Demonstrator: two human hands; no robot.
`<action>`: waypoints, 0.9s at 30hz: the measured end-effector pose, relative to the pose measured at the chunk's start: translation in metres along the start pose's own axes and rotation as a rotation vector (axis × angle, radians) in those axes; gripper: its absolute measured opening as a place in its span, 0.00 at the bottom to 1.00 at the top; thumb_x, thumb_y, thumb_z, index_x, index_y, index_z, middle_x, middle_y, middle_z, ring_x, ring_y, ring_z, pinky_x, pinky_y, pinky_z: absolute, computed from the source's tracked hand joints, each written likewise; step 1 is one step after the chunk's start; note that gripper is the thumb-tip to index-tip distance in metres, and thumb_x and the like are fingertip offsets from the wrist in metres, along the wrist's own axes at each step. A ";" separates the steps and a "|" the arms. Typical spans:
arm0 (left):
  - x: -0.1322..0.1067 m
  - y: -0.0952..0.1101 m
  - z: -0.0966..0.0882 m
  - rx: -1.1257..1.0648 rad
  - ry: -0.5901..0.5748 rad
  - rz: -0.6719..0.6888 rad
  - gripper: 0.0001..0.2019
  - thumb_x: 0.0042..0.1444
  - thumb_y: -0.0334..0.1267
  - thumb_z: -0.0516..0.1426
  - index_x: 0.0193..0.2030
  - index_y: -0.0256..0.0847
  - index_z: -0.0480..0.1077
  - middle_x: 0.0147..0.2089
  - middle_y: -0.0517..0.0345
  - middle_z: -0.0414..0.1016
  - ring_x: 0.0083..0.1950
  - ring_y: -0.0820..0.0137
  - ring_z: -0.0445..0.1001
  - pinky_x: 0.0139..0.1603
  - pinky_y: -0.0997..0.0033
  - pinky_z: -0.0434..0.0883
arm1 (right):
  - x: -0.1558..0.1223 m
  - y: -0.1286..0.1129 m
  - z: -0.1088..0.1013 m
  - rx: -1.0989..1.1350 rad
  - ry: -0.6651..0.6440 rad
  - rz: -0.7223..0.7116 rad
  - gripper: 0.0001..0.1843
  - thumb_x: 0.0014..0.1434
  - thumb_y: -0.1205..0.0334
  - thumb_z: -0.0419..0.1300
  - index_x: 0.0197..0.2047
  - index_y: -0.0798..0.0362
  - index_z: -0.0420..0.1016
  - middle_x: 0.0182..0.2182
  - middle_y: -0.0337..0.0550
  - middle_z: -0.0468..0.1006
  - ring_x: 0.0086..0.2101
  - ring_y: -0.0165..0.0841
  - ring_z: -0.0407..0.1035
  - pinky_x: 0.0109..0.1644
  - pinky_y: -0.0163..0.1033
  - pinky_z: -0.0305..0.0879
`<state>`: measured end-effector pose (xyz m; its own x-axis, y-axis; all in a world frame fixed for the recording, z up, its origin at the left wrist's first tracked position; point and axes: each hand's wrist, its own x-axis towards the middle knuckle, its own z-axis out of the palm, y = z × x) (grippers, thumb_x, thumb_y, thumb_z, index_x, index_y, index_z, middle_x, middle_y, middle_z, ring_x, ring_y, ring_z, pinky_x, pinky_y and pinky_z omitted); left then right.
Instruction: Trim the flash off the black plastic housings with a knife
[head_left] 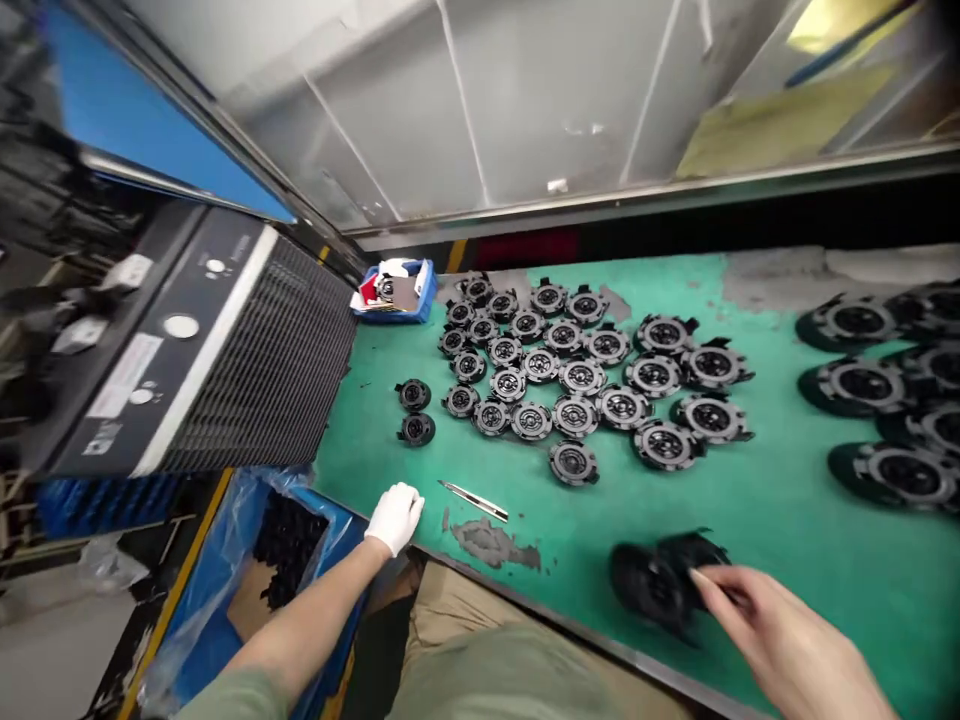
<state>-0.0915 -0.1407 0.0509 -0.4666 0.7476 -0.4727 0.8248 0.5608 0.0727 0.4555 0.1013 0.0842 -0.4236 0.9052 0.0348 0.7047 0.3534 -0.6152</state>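
Observation:
My left hand (pixel 395 515) wears a white glove and rests curled on the near edge of the green table (pixel 787 520), holding nothing that shows. My bare right hand (pixel 780 640) grips a blurred black round part (pixel 660 580) low over the table at the near right. Tweezers (pixel 474 500) lie on the mat just right of my left hand. Several black round parts (pixel 574 385) lie in rows in the middle of the table, with two more (pixel 415 410) set apart to their left.
Larger black round parts (pixel 870 385) fill the right edge. A small blue tray (pixel 397 290) sits at the far left corner. A grey machine (pixel 217 350) stands left of the table. Below it, a blue bin lined with plastic (pixel 277 560) holds black parts.

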 end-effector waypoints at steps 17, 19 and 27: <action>0.022 -0.077 0.023 0.059 0.489 0.635 0.14 0.77 0.40 0.60 0.36 0.45 0.78 0.36 0.50 0.84 0.41 0.56 0.81 0.48 0.55 0.74 | -0.053 0.005 0.080 -0.093 0.490 0.111 0.23 0.78 0.47 0.68 0.64 0.54 0.85 0.51 0.55 0.89 0.42 0.38 0.81 0.54 0.47 0.81; 0.023 -0.075 0.021 0.057 0.519 0.653 0.13 0.77 0.39 0.60 0.37 0.46 0.78 0.37 0.51 0.84 0.41 0.55 0.81 0.49 0.55 0.74 | -0.055 0.005 0.096 -0.056 0.454 0.108 0.29 0.77 0.44 0.69 0.70 0.55 0.83 0.57 0.58 0.89 0.47 0.40 0.83 0.59 0.49 0.82; 0.028 -0.072 0.024 0.037 0.602 0.700 0.10 0.78 0.38 0.60 0.41 0.45 0.77 0.38 0.52 0.83 0.41 0.57 0.81 0.49 0.56 0.75 | -0.173 -0.012 0.160 0.022 0.858 0.429 0.20 0.77 0.38 0.66 0.50 0.47 0.82 0.42 0.48 0.82 0.41 0.43 0.79 0.53 0.58 0.80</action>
<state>-0.1563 -0.1683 0.0112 0.0636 0.9766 0.2055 0.9862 -0.0930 0.1369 0.4290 -0.0975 -0.0405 0.4350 0.8243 0.3625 0.6881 -0.0447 -0.7242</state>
